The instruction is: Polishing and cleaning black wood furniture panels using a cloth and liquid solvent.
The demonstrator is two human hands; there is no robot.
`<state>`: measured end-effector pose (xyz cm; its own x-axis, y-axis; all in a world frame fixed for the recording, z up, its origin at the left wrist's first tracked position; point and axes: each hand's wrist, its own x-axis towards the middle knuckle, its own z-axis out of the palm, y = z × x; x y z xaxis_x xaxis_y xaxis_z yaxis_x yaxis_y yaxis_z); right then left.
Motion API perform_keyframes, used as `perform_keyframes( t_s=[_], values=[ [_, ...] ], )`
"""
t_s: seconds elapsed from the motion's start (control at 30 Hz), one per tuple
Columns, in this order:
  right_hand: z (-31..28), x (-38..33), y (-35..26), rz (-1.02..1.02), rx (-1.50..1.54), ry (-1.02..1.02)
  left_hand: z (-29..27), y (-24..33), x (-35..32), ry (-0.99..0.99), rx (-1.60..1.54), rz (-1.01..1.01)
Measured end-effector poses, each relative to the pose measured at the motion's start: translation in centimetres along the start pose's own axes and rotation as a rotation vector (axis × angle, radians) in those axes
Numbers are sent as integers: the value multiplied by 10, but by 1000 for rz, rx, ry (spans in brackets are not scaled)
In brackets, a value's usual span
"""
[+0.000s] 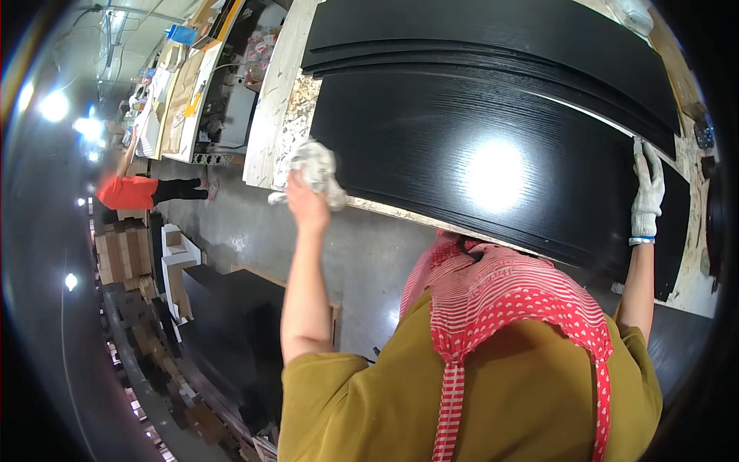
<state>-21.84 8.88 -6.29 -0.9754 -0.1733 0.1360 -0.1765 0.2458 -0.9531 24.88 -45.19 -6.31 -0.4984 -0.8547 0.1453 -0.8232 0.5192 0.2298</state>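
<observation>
A long black wood-grain panel (pixel 462 154) lies flat on the worktable in front of me. My left hand (pixel 305 202) is bare and closed on a crumpled, whitish cloth (pixel 317 163) at the panel's left end. Whether the cloth touches the panel I cannot tell. On the panel's right part, my right hand (pixel 648 192) wears a whitish knit glove, its fingers stretched out toward the far edge and lying flat. More black panels (pixel 477 31) are stacked just beyond, overlapping one another, with a narrow pale gap between the two groups.
The worktable's pale, worn top (pixel 269 115) shows at the left. Farther left, a person in an orange shirt (pixel 131 192) stands at a cluttered bench (pixel 181 100). Dark boards (pixel 231 331) and stacked cardboard boxes (pixel 123 254) stand at the lower left, across grey floor (pixel 369 254).
</observation>
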Motion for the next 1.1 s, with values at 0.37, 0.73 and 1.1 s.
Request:
perform_keyframes(
  t_s=[0.37, 0.73, 1.1],
  values=[
    [-2, 4, 5, 29, -132, 26, -6, 68, -21, 117, 150, 460],
    [-1, 3, 4, 39, -60, 38, -39, 31, 14, -133, 411, 240],
    [0, 2, 7, 53, -32, 66, -38, 27, 22, -250, 475, 416]
  ],
)
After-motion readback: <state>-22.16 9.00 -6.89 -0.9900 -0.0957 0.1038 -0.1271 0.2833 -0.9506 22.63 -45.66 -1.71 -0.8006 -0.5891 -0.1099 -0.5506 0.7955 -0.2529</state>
